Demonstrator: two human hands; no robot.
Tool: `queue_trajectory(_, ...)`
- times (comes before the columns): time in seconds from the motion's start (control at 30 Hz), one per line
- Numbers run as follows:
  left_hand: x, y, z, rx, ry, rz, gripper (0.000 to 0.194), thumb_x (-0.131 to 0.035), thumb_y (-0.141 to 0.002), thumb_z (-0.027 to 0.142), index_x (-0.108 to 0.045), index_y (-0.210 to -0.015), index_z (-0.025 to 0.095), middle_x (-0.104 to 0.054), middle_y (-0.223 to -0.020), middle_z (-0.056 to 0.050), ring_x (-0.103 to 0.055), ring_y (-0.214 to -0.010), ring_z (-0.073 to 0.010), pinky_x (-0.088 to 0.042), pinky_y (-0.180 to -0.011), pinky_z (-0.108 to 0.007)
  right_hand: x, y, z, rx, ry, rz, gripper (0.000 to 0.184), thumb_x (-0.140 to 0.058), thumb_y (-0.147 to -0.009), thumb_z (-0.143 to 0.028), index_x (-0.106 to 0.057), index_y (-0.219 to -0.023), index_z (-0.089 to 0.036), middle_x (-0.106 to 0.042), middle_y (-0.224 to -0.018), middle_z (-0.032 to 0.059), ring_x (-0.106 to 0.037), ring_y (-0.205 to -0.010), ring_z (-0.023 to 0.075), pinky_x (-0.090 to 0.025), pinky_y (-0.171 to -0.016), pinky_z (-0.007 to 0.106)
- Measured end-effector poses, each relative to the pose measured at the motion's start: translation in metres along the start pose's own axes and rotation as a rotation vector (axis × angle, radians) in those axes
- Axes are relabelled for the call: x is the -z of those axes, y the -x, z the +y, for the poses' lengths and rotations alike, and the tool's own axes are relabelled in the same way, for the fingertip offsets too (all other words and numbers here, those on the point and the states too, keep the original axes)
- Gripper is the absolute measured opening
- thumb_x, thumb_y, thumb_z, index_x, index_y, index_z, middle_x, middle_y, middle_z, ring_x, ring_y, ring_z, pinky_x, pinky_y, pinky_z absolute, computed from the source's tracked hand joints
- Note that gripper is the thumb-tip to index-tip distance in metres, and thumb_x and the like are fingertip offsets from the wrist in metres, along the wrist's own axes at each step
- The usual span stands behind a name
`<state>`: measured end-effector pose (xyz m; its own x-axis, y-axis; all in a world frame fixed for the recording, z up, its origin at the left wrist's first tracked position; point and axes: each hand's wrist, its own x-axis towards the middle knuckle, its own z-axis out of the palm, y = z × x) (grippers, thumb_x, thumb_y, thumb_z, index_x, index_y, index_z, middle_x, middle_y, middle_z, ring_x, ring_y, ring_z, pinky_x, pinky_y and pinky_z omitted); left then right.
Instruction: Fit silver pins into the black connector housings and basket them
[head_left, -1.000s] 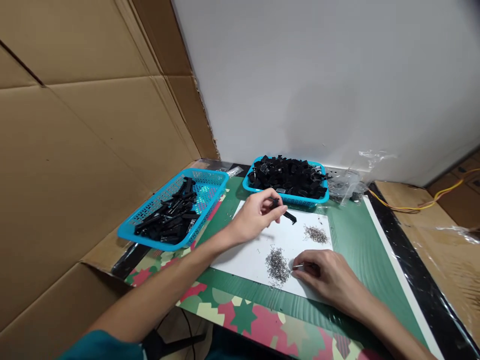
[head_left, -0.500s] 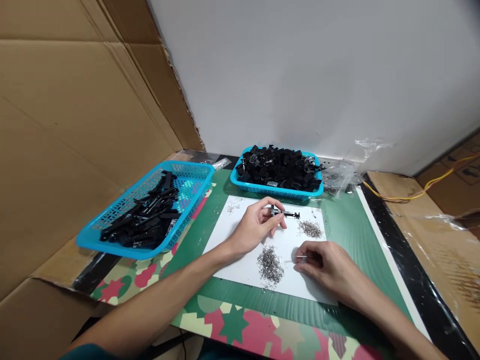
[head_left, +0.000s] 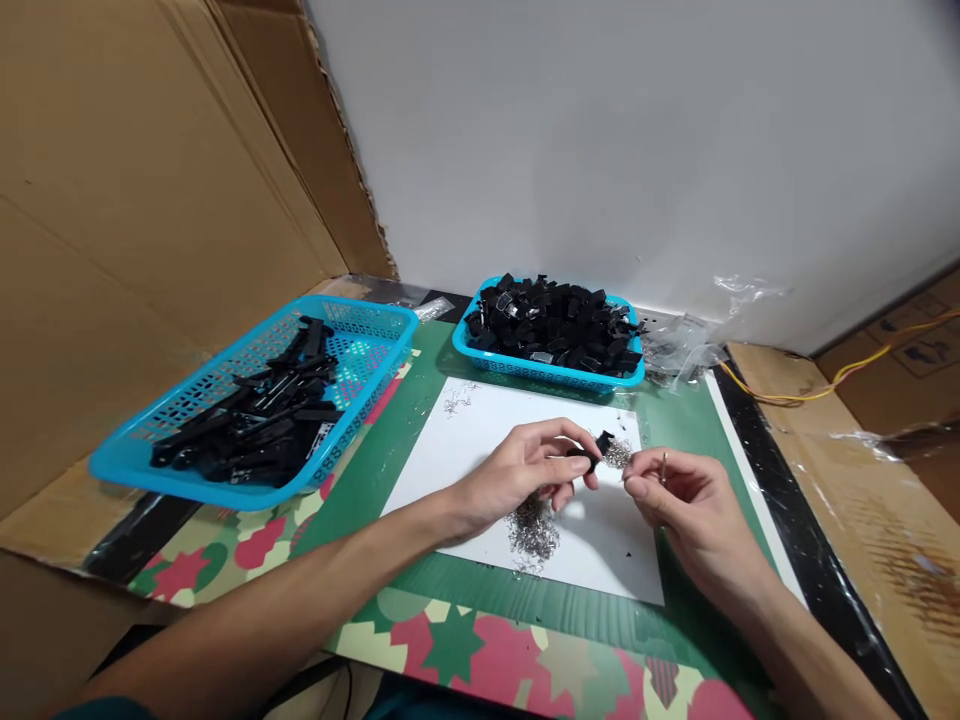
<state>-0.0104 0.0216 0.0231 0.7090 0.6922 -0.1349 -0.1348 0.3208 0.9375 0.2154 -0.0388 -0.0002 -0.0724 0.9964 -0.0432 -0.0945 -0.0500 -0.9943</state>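
Observation:
My left hand (head_left: 525,468) pinches a small black plastic part (head_left: 604,441) between thumb and fingers, over the white sheet (head_left: 427,450). Just right of it, my right hand (head_left: 686,500) is closed, thumb against forefinger, with a thin metal rod (head_left: 664,468) poking up from the fingers. Whether its fingertips hold a smaller piece as well, I cannot make out. Beneath my left hand lies a pile of tiny bent metal pieces (head_left: 534,540). Between the two hands a second pile of such pieces (head_left: 618,454) is partly hidden.
A blue basket (head_left: 551,376) heaped with black parts stands at the back. To the left is a larger blue basket (head_left: 120,462) with long black pieces. Clear plastic bags (head_left: 679,350) lie back right, near a yellow cable (head_left: 832,388). Cardboard (head_left: 150,200) walls the left side.
My right hand has moved up and right, turning the rod upright. My left hand has shifted right and slightly down, tilting the black part; the hands are closer together.

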Motion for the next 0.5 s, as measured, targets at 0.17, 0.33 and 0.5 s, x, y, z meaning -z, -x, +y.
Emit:
queue_trajectory(0.17,-0.006,0.002,-0.003,0.029,0.009,-0.076,0.029,-0.076,-0.091,0.04,-0.064,-0.103,0.016,-0.061,-0.089,-0.001,-0.059,-0.061,-0.0065,-0.043,-0.06,-0.021,-0.009,0.002,0.002,0.022,0.003,0.024,0.016,-0.086,-0.084,-0.035,-0.081,-0.081,-0.02,-0.066,-0.07,0.001,-0.037,-0.057,0.0083,-0.028,-0.051,0.024)
queue_trajectory(0.33,-0.008,0.003,-0.007,0.044,-0.007,-0.118,0.031,-0.072,-0.095,0.045,-0.062,-0.097,0.015,-0.057,-0.073,0.002,-0.055,-0.06,-0.0068,-0.041,-0.058,-0.019,-0.02,0.003,-0.001,0.046,0.011,0.034,0.011,-0.088,-0.08,-0.033,-0.083,-0.077,-0.023,-0.07,-0.067,0.0009,-0.044,-0.054,0.0083,-0.033,-0.05,0.022)
queue_trajectory(0.5,-0.009,0.002,-0.01,0.06,0.012,-0.138,0.039,-0.079,-0.088,0.049,-0.061,-0.095,0.015,-0.058,-0.076,0.001,-0.051,-0.061,-0.0071,-0.041,-0.055,-0.019,-0.026,0.004,-0.004,0.133,0.023,0.041,0.004,-0.088,-0.078,-0.029,-0.086,-0.077,-0.026,-0.07,-0.063,0.0008,-0.05,-0.052,0.0091,-0.037,-0.049,0.021)
